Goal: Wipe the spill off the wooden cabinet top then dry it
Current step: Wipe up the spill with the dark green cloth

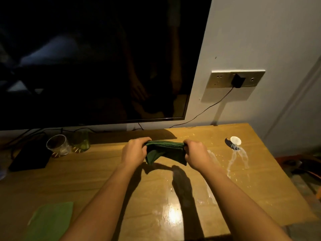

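Note:
A dark green cloth [165,151] hangs stretched between both hands a little above the wooden cabinet top [97,173]. My left hand [134,152] grips its left end and my right hand [197,153] grips its right end. Wet streaks of the spill [238,158] shine on the right part of the wood, and a glossy wet patch [172,213] lies near the front edge between my forearms. A light green cloth [52,220] lies flat at the front left.
A clear glass [59,145] and a green glass [81,141] stand at the back left beside a black box [29,159]. A small white and dark object [233,142] lies at the back right. A dark TV screen [95,58] and wall socket [236,80] rise behind.

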`<state>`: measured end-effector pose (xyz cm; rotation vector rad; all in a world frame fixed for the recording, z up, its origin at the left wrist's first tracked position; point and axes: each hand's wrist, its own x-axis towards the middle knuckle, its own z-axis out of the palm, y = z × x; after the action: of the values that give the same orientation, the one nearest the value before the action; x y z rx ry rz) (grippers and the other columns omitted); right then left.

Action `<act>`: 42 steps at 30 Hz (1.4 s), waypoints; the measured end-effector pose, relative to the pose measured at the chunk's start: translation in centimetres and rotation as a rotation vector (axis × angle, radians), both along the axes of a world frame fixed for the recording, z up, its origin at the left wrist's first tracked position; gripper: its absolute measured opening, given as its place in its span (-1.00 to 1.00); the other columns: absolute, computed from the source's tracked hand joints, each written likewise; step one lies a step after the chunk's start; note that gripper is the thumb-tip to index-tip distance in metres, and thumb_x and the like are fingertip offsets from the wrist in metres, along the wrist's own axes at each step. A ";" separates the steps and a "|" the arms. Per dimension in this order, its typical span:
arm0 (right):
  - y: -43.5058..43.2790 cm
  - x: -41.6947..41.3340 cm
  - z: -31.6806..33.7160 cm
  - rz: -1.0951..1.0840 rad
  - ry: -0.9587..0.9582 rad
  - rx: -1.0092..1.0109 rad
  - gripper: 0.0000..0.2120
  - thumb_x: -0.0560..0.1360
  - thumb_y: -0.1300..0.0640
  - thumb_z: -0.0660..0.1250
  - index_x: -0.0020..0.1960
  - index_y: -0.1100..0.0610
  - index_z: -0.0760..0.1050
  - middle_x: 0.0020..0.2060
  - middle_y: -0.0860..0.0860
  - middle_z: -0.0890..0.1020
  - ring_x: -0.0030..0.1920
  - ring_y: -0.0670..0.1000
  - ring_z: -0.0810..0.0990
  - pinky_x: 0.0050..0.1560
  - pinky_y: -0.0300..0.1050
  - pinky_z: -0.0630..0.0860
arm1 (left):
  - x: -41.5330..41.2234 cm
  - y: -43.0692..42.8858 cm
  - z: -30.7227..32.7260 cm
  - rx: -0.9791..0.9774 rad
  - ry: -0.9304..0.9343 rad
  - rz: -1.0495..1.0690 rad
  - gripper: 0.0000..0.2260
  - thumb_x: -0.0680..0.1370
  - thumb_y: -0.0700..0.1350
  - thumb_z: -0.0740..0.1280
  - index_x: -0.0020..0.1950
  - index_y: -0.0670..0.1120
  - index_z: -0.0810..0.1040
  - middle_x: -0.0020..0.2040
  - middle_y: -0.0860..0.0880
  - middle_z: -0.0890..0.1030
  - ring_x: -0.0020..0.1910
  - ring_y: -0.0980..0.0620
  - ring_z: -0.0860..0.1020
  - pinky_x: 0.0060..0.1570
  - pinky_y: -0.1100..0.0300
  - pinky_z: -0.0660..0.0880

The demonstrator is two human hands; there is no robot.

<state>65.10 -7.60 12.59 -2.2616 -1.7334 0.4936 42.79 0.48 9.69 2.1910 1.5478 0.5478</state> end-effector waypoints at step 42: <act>14.3 1.8 -18.4 0.601 -0.155 -0.221 -0.48 0.67 0.04 0.07 0.59 0.01 0.01 0.58 0.10 0.05 0.56 0.12 0.00 0.49 0.06 0.12 | 0.9 7.5 -16.3 -0.181 0.595 -0.109 -0.51 0.67 0.15 0.06 0.59 0.17 0.04 0.62 0.04 0.09 0.57 0.02 0.11 0.44 -0.18 0.15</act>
<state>66.95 6.69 -5.76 -1.9131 -2.5610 0.6628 43.72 7.94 -6.66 2.3954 1.6486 -0.3026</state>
